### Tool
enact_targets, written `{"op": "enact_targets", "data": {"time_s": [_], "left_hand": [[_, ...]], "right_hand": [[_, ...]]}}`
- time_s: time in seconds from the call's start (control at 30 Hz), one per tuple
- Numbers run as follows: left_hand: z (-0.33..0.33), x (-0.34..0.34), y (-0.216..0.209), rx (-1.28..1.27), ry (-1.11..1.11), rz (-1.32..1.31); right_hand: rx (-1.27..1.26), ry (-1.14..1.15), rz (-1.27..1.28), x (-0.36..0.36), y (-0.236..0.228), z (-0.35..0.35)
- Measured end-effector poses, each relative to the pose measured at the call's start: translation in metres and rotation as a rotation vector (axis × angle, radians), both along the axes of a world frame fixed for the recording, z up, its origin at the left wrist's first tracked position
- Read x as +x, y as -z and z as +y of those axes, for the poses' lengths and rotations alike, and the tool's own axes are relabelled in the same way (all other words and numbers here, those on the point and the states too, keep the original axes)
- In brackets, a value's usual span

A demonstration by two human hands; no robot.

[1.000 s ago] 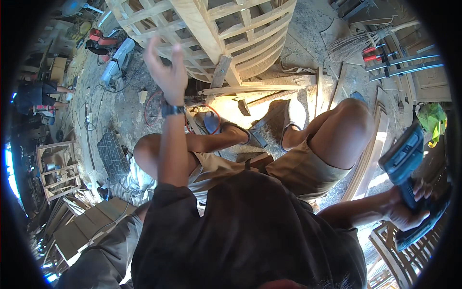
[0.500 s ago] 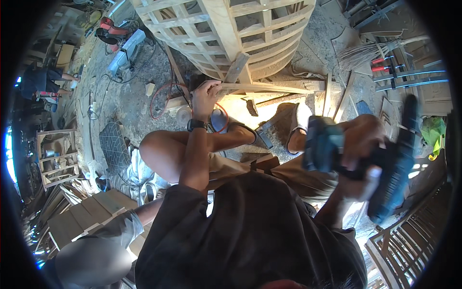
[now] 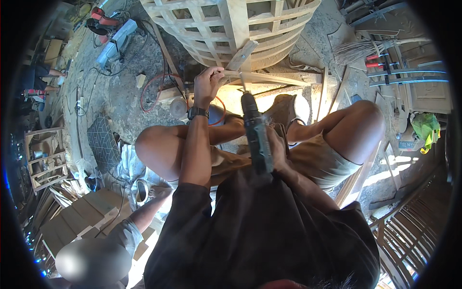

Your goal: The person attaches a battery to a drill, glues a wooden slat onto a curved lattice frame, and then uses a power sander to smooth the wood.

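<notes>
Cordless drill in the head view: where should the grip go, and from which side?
Take the cordless drill by its handle at the rear, nearest the body, coming from the right. Its bit points away toward the thin wooden strip, and the left hand already occupies that end. The right hand wraps the drill's rear this way.

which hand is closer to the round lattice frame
Left. The left hand grips a wooden strip right below the lattice frame; the right hand holds the drill farther back.
</notes>
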State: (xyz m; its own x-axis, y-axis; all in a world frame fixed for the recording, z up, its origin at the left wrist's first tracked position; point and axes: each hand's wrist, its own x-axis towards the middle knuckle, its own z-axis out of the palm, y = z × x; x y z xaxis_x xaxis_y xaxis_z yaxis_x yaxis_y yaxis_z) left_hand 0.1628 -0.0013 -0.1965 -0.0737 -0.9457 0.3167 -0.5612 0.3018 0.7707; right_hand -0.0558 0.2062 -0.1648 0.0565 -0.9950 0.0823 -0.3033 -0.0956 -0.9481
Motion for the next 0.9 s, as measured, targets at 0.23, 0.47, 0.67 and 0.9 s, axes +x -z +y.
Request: {"op": "enact_targets", "data": {"time_s": [0.23, 0.47, 0.67, 0.9], "left_hand": [[-0.001, 0.006, 0.001, 0.123, 0.004, 0.024], [-0.001, 0.010, 0.016, 0.077, 0.044, 0.039], [0.001, 0.007, 0.024, 0.078, 0.067, 0.081], [0.001, 0.003, 0.030, 0.005, 0.054, 0.092]], "right_hand": [[0.063, -0.190, 0.369, 0.006, 0.022, 0.002], [0.064, -0.267, 0.438, 0.016, 0.025, 0.002], [0.088, -0.240, 0.438, 0.015, 0.036, 0.000], [0.092, -0.271, 0.453, 0.014, 0.031, -0.002]]}}
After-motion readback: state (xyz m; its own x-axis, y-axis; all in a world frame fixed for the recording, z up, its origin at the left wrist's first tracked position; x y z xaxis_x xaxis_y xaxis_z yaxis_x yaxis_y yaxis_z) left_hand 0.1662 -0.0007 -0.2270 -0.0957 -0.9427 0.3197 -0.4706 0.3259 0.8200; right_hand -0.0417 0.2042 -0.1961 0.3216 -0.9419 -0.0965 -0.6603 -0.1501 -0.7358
